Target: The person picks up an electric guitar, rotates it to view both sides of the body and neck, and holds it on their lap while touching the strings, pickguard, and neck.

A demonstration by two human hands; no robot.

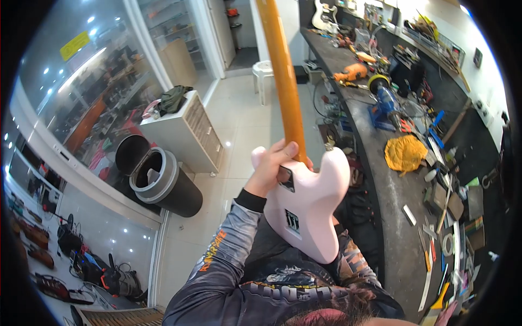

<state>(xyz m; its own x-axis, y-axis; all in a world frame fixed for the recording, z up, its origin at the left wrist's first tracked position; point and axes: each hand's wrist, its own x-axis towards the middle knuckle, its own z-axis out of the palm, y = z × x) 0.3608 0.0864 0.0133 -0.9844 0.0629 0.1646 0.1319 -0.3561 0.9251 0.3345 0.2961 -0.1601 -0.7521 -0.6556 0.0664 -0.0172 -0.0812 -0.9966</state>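
Observation:
A pale pink electric guitar (312,209) is held upright against the person's lap, its back facing the camera. Its wooden neck (285,81) rises toward the top of the view. My left hand (273,165) grips the guitar where the neck meets the body, with fingers wrapped round the joint. Two openings show in the back, one with springs (292,220). My right hand (338,223) is mostly hidden behind the lower right edge of the body; only a bit of skin shows beside the sleeve, and its fingers are out of sight.
A long dark workbench (389,204) on the right bears a yellow cloth (405,153), a blue bench grinder (386,100), an orange power tool (350,72) and scattered hand tools. A bin (182,190) with its lid raised and a cabinet (190,130) stand left. Behind is a white stool (263,70).

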